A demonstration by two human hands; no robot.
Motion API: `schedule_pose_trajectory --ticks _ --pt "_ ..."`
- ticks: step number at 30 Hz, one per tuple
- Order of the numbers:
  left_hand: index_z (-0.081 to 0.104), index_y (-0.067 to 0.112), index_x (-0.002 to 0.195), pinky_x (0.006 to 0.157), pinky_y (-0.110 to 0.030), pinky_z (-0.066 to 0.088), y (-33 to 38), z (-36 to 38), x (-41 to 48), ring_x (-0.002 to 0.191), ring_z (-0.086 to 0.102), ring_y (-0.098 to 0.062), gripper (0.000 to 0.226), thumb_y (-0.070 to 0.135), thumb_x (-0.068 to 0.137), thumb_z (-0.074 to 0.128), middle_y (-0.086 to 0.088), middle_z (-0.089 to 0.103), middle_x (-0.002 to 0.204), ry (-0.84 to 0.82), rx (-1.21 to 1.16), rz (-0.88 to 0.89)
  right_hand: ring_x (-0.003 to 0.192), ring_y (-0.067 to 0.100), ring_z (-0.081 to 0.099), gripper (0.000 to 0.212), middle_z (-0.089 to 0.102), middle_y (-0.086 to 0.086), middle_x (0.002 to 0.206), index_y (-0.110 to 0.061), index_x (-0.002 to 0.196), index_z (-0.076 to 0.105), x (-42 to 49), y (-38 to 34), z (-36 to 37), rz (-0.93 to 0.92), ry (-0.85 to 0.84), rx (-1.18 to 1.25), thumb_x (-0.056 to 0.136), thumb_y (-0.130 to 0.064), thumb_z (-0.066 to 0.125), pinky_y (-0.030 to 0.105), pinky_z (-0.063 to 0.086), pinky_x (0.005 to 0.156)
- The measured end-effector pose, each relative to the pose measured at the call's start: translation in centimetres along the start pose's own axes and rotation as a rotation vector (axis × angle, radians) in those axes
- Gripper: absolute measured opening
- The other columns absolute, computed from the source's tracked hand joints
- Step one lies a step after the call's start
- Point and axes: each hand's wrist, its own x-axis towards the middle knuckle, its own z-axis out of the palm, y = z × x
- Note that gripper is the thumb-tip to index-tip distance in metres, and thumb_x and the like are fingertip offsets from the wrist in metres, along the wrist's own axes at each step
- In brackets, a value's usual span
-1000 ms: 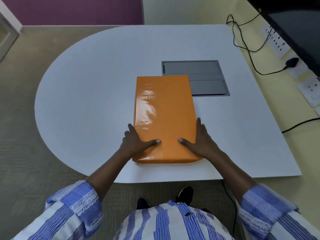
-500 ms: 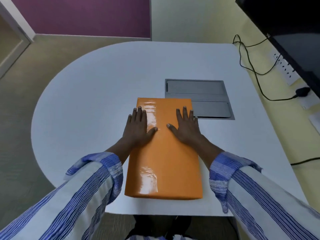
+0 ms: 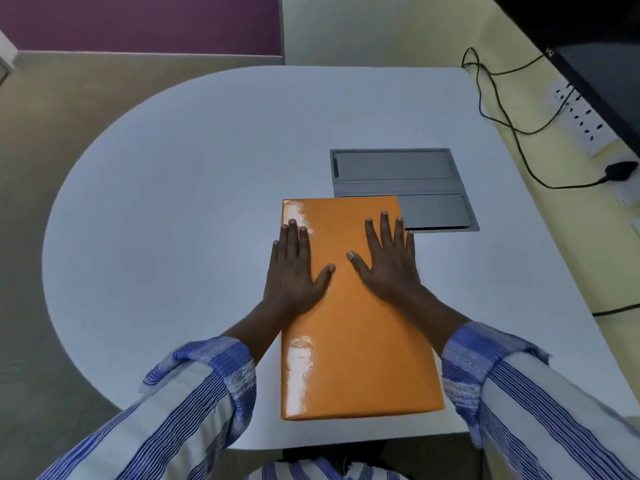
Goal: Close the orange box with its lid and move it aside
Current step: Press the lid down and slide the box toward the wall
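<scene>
The glossy orange box [image 3: 356,358] lies flat on the white table [image 3: 180,209] near its front edge, with its lid on top and no gap that I can see. My left hand [image 3: 294,271] rests palm down on the far left part of the lid, fingers spread. On the far right part of the lid my right hand [image 3: 388,265] lies flat in the same way, its little finger at the box's right edge. Neither hand grips anything.
A grey recessed cable hatch [image 3: 398,174] sits in the table just beyond the box's far right corner. Black cables [image 3: 512,126] and a white power strip [image 3: 585,123] lie on the floor to the right, beside a dark screen [image 3: 595,46].
Both hands slid from the near end of the lid, thumbs on top, to lie flat on its far half. The view also moved closer over the table.
</scene>
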Motion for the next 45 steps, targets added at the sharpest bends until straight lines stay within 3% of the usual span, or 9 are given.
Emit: schedule_pose_trajectory --ticks 4,7,12,14,20,31,36,41,45 --pt "-0.005 0.016 0.163 0.128 -0.046 0.002 -0.4 -0.3 -0.4 0.158 -0.008 -0.023 0.096 0.072 0.093 0.03 -0.007 -0.008 0.172 0.072 -0.182 -0.012 0.155 0.026 -0.007 0.085 -0.007 0.005 0.169 -0.023 0.161 0.0 -0.6 0.4 -1.3 0.052 0.035 0.221 0.097 -0.063 0.039 0.054 0.008 0.124" --pt "0.005 0.02 0.163 0.123 -0.047 0.014 -1.5 -0.1 -1.1 0.158 0.012 -0.025 0.099 0.078 0.089 0.035 -0.006 0.01 0.172 0.082 -0.541 -0.276 0.154 0.025 0.011 0.086 0.005 0.004 0.169 -0.025 0.16 0.003 -2.9 1.3 -1.8 0.246 0.116 0.564 0.096 -0.059 0.049 0.05 0.019 0.12" --pt "0.067 0.047 0.124 0.089 -0.048 0.062 -3.5 0.9 -3.7 0.107 0.075 -0.022 0.061 0.081 0.091 0.028 -0.001 0.076 0.122 -0.209 -1.303 -0.467 0.118 0.026 0.066 0.062 0.06 0.009 0.141 -0.026 0.135 0.056 -6.1 4.1 -1.6 0.616 -0.235 1.247 0.09 -0.068 0.05 0.046 0.056 0.095" --pt "0.065 0.037 0.133 0.088 -0.05 0.061 -3.4 1.5 -4.5 0.113 0.072 -0.033 0.066 0.077 0.094 0.028 -0.011 0.072 0.128 -0.296 -1.528 -0.475 0.106 0.022 0.073 0.054 0.072 0.004 0.124 -0.033 0.12 0.064 -6.9 4.7 -1.5 0.644 -0.394 1.51 0.084 -0.072 0.056 0.042 0.061 0.083" --pt "0.065 0.029 0.135 0.085 -0.053 0.059 -0.7 1.6 -4.6 0.12 0.066 -0.043 0.073 0.079 0.091 0.035 -0.019 0.066 0.136 -0.348 -1.742 -0.531 0.116 0.025 0.068 0.075 0.067 0.003 0.132 -0.033 0.143 0.051 -7.2 6.8 -1.5 0.603 -0.485 1.613 0.082 -0.077 0.053 0.047 0.054 0.098" --pt "0.058 0.024 0.137 0.083 -0.051 0.059 11.2 4.6 -2.4 0.109 0.071 -0.04 0.058 0.06 0.091 0.059 -0.019 0.071 0.125 -0.328 -1.735 -0.499 0.11 0.023 0.07 0.087 0.071 0.001 0.125 -0.029 0.137 0.058 -8.0 18.6 -7.3 0.617 -0.382 1.485 0.068 -0.081 0.066 0.045 0.057 0.093" --pt "0.061 0.022 0.136 0.095 -0.059 0.054 19.2 7.5 -0.6 0.118 0.065 -0.045 0.058 0.057 0.091 0.062 -0.023 0.066 0.132 -0.369 -1.741 -0.467 0.086 0.011 0.076 0.057 0.079 -0.01 0.099 -0.037 0.112 0.064 -10.4 25.9 -10.4 0.627 -0.246 1.416 0.074 -0.08 0.062 0.028 0.061 0.063" --pt "0.049 0.02 0.146 0.097 -0.062 0.053 25.9 10.5 0.7 0.12 0.064 -0.045 0.067 0.056 0.091 0.06 -0.024 0.063 0.136 -0.402 -1.702 -0.458 0.139 0.028 0.046 0.086 0.042 0.005 0.156 -0.025 0.154 0.035 -12.5 31.3 -11.4 0.596 0.013 0.797 0.087 -0.08 0.038 0.045 0.039 0.112" --pt "0.046 0.025 0.147 0.104 -0.065 0.048 30.6 12.6 0.8 0.121 0.065 -0.04 0.075 0.062 0.084 0.064 -0.016 0.066 0.136 -0.395 -1.596 -0.448 0.153 0.033 0.014 0.086 0.015 0.013 0.167 -0.016 0.159 0.018 -14.7 32.2 -10.7 0.41 0.215 0.286 0.094 -0.068 0.039 0.055 0.017 0.12"
